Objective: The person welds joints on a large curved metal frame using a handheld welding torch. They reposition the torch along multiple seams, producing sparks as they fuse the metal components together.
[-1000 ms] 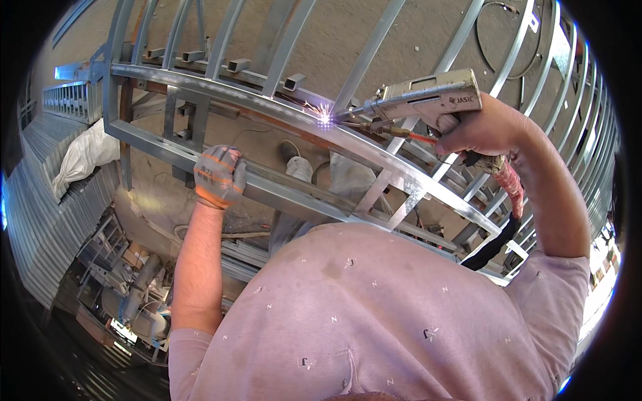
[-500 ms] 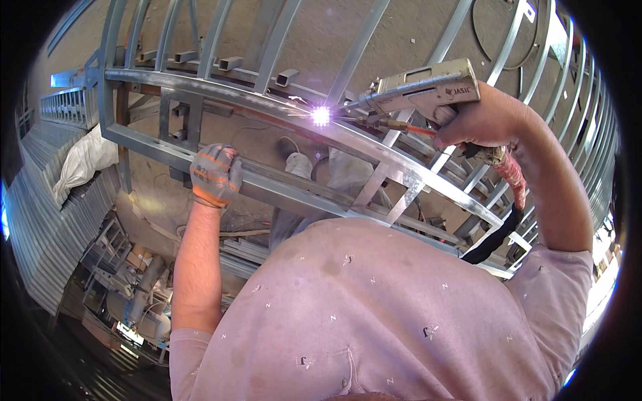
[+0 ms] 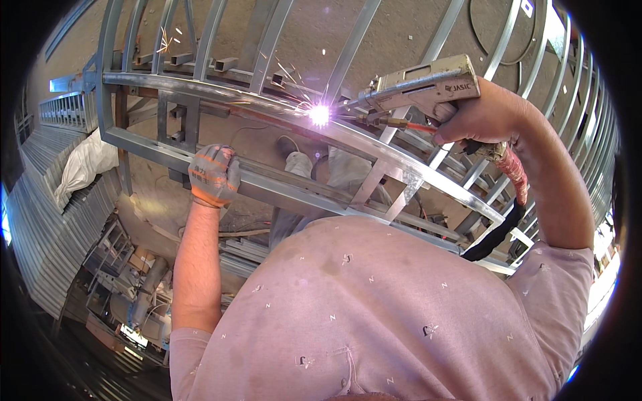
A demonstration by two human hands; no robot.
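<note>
My bare right hand (image 3: 478,120) is wrapped round the grip of a pale metal welding gun (image 3: 421,85). From its rear hangs a cable (image 3: 513,175) wrapped in red, then black. The gun's nozzle points left, at a glaring violet-white weld spot (image 3: 319,115) on the curved rail of a silver steel frame (image 3: 394,154). Glare hides the joint itself, where an upright bar (image 3: 353,50) meets the rail. My left hand (image 3: 214,176), in a grey and orange glove, is closed over the frame's nearer rail (image 3: 287,194), well away from the sparks.
Several parallel bars extend beyond the rail, with loose square tubes (image 3: 226,64) lying among them. Stacked corrugated sheets (image 3: 50,234) and a white sack (image 3: 87,164) are on the left. Below them stands cluttered machinery (image 3: 144,294). A thin cable loop (image 3: 498,59) lies on the floor at upper right.
The weld spot and gun nozzle have shifted very slightly left. Sparks now fly farther, up and to the left. My left hand keeps its hold on the rail.
</note>
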